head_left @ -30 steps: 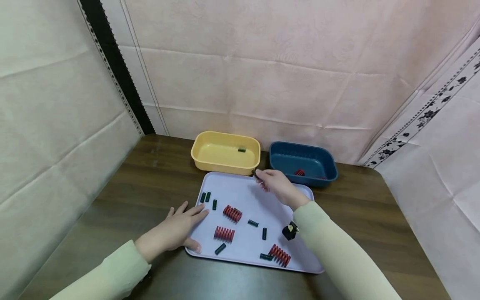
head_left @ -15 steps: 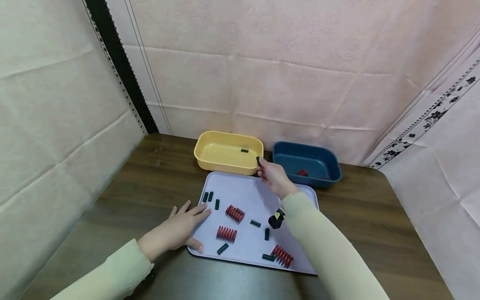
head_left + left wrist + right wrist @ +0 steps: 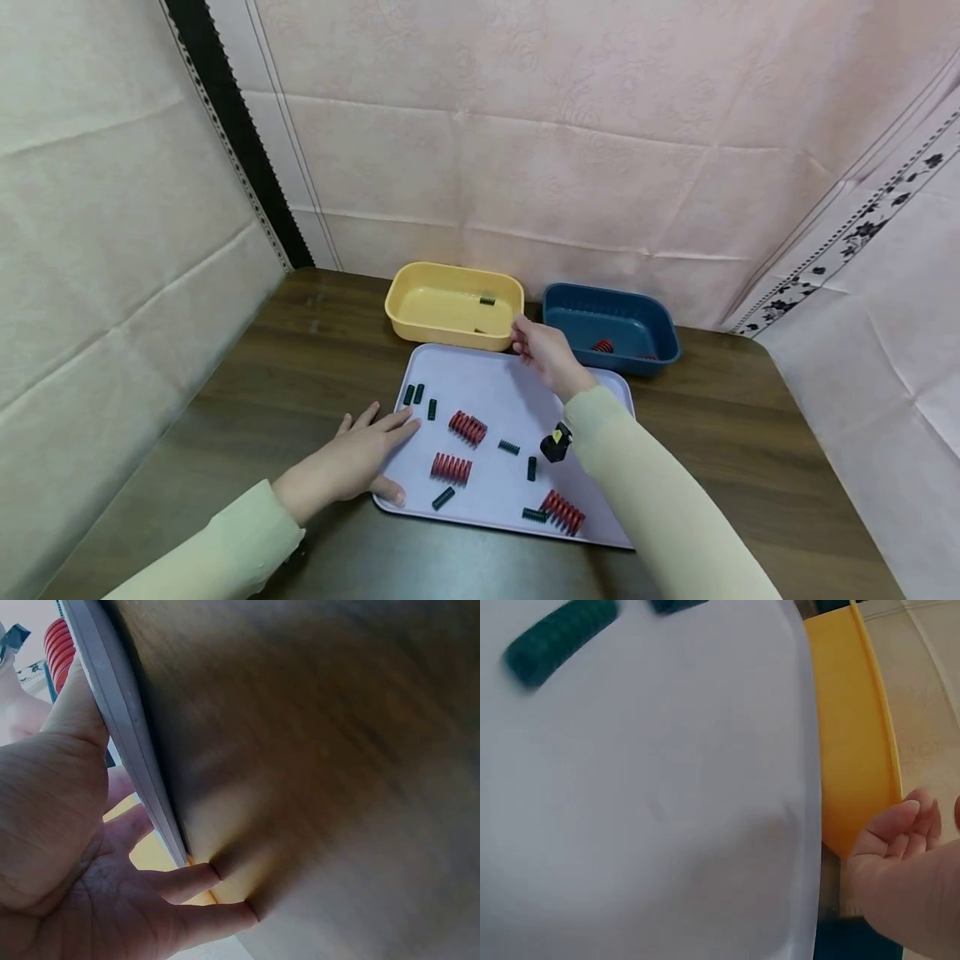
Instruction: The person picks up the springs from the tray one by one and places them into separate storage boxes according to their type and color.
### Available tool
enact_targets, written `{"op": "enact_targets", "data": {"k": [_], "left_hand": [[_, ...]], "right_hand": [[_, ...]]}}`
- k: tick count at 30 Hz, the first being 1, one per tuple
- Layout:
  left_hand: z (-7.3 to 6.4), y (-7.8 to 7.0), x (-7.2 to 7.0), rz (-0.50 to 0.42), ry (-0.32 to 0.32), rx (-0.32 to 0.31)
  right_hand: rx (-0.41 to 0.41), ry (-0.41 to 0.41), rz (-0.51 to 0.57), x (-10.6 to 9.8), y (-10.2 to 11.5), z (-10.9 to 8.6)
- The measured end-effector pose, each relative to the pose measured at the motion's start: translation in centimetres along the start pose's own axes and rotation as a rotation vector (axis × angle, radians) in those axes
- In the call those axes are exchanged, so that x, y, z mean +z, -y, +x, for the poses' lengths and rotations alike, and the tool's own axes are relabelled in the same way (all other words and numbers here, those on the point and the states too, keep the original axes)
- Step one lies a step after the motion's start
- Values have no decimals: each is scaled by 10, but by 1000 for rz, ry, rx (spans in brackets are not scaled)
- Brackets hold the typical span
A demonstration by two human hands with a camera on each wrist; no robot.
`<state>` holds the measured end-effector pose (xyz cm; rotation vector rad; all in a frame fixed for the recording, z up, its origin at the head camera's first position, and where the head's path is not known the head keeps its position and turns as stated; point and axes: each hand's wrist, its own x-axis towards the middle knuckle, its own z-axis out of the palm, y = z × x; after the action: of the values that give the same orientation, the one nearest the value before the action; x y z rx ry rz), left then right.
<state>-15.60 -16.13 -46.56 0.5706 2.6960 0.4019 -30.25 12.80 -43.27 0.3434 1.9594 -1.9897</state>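
Note:
My right hand [image 3: 546, 354] is over the near right corner of the yellow bin [image 3: 401, 321], fingers loosely bent. In the right wrist view no spring shows between the fingers [image 3: 891, 823]. Inside that bin lie a small dark green spring [image 3: 487, 301] and another green spring [image 3: 479, 331], partly hidden by the near wall. My left hand [image 3: 348, 462] rests at the left edge of the lilac tray [image 3: 502, 508], fingers spread, two fingertips touching the table in the left wrist view. The tray carries large red springs [image 3: 452, 468] and several small green springs [image 3: 443, 498].
A blue bin [image 3: 607, 304] with red springs [image 3: 602, 346] inside stands right of the yellow one. Both bins sit behind the tray on a wooden table [image 3: 330, 333]. Pale cloth [image 3: 525, 167] hangs behind and at both sides.
My right hand has moved slightly up to the yellow bin's rim and let go of a green spring, which now lies in the bin. My left hand has stayed at the tray's edge.

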Motion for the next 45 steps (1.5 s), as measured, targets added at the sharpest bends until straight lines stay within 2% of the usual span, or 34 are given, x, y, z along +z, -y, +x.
{"op": "enact_targets", "data": {"k": [3, 8, 13, 15, 18, 20, 28, 36, 45], "left_hand": [[-1, 1, 1, 6, -5, 4], [-2, 1, 0, 10, -27, 16], [-4, 1, 0, 18, -44, 41], [-4, 2, -1, 24, -52, 50], [-5, 4, 0, 28, -60, 46], [-6, 5, -1, 28, -63, 48], [-5, 4, -1, 12, -67, 54], [-4, 2, 0, 19, -81, 68], [-3, 1, 2, 16, -66, 62]], "right_hand": [[-45, 36, -100, -5, -5, -5], [-175, 143, -373, -19, -19, -21], [-308, 280, -637, -33, -34, -45], [-321, 358, -743, -35, -39, -54], [-298, 469, -871, -34, -46, -64], [-271, 503, -922, -33, -50, -68], [-231, 492, -946, -30, -59, -70], [-235, 502, -954, -31, -61, -70], [-233, 503, -945, -33, -64, -69]]}}
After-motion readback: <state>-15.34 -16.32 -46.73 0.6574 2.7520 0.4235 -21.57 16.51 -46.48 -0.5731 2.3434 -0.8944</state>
